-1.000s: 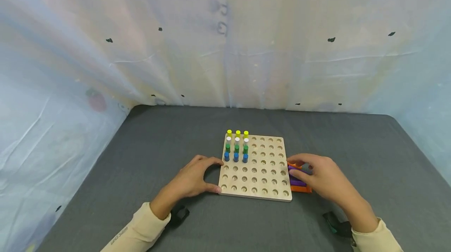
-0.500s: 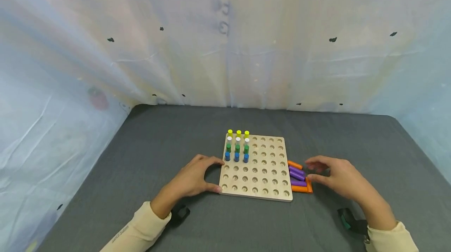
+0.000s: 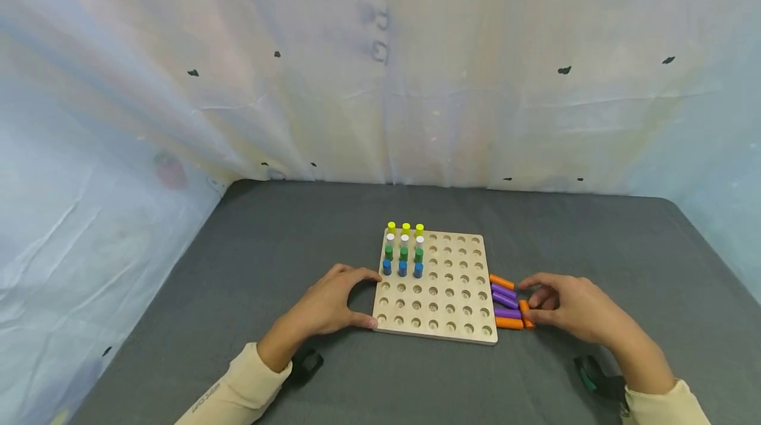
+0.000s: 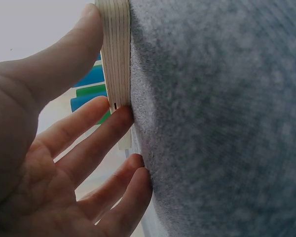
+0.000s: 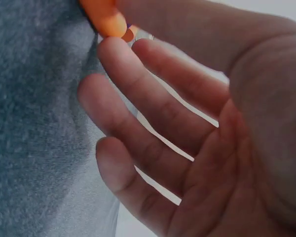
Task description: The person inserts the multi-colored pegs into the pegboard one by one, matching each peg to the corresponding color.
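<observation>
In the head view, a square wooden pegboard [image 3: 440, 309] lies on the grey table. Upright yellow [image 3: 406, 229], white [image 3: 405, 240], green [image 3: 403, 254] and blue pegs [image 3: 402, 269] fill three columns of holes at its far left. My left hand [image 3: 324, 299] touches the board's left edge with thumb and fingertips spread apart. Right of the board lie loose purple pegs [image 3: 504, 299] and orange pegs [image 3: 508, 324]. My right hand [image 3: 579, 309] is beside them, its thumb against one orange peg [image 5: 104, 19] and its fingers loosely bent. The thumb tip is partly hidden in the right wrist view.
Grey cloth [image 3: 309, 227] covers the table around the board. A pale curtain [image 3: 446, 81] hangs behind the table and along its sides. Dark straps with small devices [image 3: 597, 379] sit at both wrists.
My right hand first drew back rightward from the loose pegs, then came down to the rightmost orange peg, which now stands slightly farther right. My left hand stays at the board's edge.
</observation>
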`<state>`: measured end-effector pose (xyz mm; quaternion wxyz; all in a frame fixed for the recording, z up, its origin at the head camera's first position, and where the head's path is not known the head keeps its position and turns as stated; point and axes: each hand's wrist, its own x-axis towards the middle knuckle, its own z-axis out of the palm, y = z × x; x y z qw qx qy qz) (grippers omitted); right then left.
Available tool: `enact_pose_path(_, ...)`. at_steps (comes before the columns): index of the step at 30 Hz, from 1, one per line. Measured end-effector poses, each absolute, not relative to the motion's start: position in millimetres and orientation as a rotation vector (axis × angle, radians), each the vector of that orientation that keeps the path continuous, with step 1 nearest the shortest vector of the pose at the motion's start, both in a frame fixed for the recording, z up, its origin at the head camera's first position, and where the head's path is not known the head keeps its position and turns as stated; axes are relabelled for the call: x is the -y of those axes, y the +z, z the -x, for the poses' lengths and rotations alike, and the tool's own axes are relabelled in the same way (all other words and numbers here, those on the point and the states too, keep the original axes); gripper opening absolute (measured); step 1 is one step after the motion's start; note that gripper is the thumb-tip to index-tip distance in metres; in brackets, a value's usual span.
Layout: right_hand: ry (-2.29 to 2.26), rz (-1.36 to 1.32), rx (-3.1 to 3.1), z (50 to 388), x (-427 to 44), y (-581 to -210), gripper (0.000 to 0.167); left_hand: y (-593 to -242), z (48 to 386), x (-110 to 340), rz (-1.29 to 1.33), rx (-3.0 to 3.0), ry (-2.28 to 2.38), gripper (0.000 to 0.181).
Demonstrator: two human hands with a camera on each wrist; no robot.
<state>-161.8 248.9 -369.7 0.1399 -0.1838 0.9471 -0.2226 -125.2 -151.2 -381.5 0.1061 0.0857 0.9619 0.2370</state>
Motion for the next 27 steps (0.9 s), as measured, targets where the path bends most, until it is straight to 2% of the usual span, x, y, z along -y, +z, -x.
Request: enact_pose_path(27,-0.547,0.549,-2.807,159,-239,-369,0.044,-384,124,153,-0.269,-2.838,0.72,0.071)
